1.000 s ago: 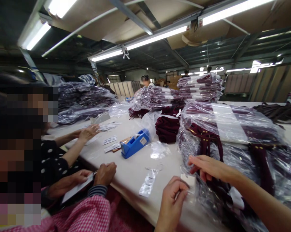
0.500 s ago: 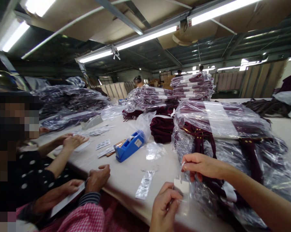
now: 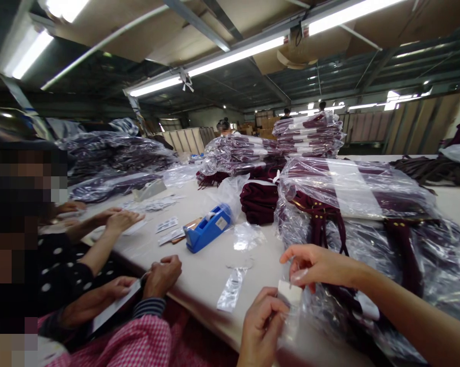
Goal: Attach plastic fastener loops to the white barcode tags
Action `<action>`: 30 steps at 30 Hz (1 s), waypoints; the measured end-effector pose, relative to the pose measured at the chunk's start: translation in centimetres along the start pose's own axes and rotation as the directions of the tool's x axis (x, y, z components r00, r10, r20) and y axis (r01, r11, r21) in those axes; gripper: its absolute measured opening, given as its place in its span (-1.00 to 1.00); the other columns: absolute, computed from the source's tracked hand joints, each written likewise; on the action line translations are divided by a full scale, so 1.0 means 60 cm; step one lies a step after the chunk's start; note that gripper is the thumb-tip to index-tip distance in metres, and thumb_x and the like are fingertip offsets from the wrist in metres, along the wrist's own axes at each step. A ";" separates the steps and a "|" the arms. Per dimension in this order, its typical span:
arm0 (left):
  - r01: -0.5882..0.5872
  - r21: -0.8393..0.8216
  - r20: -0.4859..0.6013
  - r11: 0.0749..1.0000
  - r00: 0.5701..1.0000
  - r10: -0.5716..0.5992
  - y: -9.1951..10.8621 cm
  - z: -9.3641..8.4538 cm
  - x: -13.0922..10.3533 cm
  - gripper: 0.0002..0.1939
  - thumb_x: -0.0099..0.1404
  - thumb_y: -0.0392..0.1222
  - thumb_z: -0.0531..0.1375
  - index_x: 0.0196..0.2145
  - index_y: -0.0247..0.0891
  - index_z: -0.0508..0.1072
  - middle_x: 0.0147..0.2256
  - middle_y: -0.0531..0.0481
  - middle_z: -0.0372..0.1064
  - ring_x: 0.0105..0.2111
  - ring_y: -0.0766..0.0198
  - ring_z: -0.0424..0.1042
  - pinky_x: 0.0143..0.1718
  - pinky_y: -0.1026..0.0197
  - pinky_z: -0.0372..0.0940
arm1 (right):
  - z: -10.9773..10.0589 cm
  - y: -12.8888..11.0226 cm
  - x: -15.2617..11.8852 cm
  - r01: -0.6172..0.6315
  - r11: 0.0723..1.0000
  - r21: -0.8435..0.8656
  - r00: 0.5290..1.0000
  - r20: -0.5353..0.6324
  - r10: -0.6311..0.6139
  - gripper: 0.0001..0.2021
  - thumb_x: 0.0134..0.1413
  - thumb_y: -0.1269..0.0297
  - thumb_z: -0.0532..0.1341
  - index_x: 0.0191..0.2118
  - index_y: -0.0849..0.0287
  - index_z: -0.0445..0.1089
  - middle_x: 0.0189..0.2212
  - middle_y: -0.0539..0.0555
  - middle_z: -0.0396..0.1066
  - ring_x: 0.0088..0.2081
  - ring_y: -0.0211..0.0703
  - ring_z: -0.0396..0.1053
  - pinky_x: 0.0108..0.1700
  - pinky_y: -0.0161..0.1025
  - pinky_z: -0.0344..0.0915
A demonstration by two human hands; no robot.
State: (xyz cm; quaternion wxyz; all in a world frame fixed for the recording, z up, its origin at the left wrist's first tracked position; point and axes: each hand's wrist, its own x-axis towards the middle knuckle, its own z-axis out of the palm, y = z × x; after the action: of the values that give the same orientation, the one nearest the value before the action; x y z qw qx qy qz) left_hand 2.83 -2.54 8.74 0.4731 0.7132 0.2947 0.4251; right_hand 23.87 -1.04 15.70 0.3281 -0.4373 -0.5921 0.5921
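A white hang tag [image 3: 288, 291] in a clear plastic sleeve is pinched between the thumb and fingers of my left hand [image 3: 263, 321], just over the table's front edge. My right hand [image 3: 316, 266] hovers at the top of that tag. Its index finger is stretched out to the left, apart from the thumb, whose tip is close to the tag's upper edge. The tag's string is hardly visible. Right behind my right hand are maroon garments in clear plastic [image 3: 402, 199], stacked, with a white paper band around the top one.
A second sleeved tag [image 3: 232, 289] lies on the table [image 3: 199, 278], near a blue tape dispenser [image 3: 209, 229]. Behind it sits a folded maroon garment [image 3: 258, 202]. Co-workers' hands [image 3: 163, 275] are at the left edge, one holding a white strip [image 3: 117, 305]. More bagged stacks [image 3: 308, 133] stand farther back.
My right hand has come down closer to the tag, and its index finger has spread from the thumb that pinched the string. My left hand keeps hold of the tag.
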 end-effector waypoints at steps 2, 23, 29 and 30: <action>-0.002 -0.003 -0.007 1.000 1.000 0.002 -0.002 -0.001 -0.001 -0.81 0.26 -0.12 0.16 -0.45 -0.24 0.47 -0.34 -0.05 0.30 -0.35 0.22 0.30 -0.31 0.26 0.16 | -0.003 0.004 0.002 -0.009 1.000 -0.001 1.000 0.019 0.009 -0.74 -0.07 0.33 0.28 -0.18 0.21 0.35 -0.52 -0.06 0.40 -0.50 -0.31 0.36 -0.50 -0.41 0.29; 0.126 -0.185 -0.048 0.975 0.989 -0.137 -0.008 0.004 -0.004 -0.80 0.20 -0.10 0.23 -0.49 -0.27 0.48 -0.35 -0.07 0.41 -0.32 0.19 0.35 -0.27 0.25 0.19 | -0.084 -0.027 0.015 0.104 0.992 -0.077 0.941 -0.316 -0.124 -0.66 -0.11 0.14 0.33 -0.20 0.20 0.36 -0.38 -0.01 0.43 -0.44 -0.24 0.46 -0.39 -0.27 0.44; 0.224 -0.219 -0.126 0.950 0.959 -0.255 -0.026 0.004 -0.009 -0.79 0.14 -0.09 0.26 -0.51 -0.29 0.44 -0.52 0.06 0.29 -0.46 0.31 0.23 -0.41 0.32 0.11 | -0.067 -0.007 0.019 0.102 0.971 -0.217 0.871 -0.451 -0.193 -0.70 -0.03 0.14 0.27 -0.16 0.14 0.34 -0.31 0.03 0.43 -0.32 -0.15 0.47 -0.38 -0.25 0.44; 0.243 -0.224 -0.144 0.944 0.949 -0.279 -0.026 0.004 -0.009 -0.79 0.14 -0.10 0.26 -0.50 -0.29 0.43 -0.52 0.07 0.29 -0.46 0.32 0.22 -0.42 0.33 0.10 | -0.060 -0.005 0.015 0.049 0.953 -0.299 0.866 -0.463 -0.190 -0.75 0.02 0.13 0.22 -0.20 0.15 0.36 -0.36 0.03 0.44 -0.35 -0.15 0.46 -0.44 -0.27 0.42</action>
State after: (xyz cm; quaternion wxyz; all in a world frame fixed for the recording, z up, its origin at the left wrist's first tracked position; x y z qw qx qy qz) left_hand 2.78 -2.49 7.05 0.5684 0.5758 0.3819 0.4467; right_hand 26.75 1.27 16.16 0.4384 -0.5756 -0.5936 0.3523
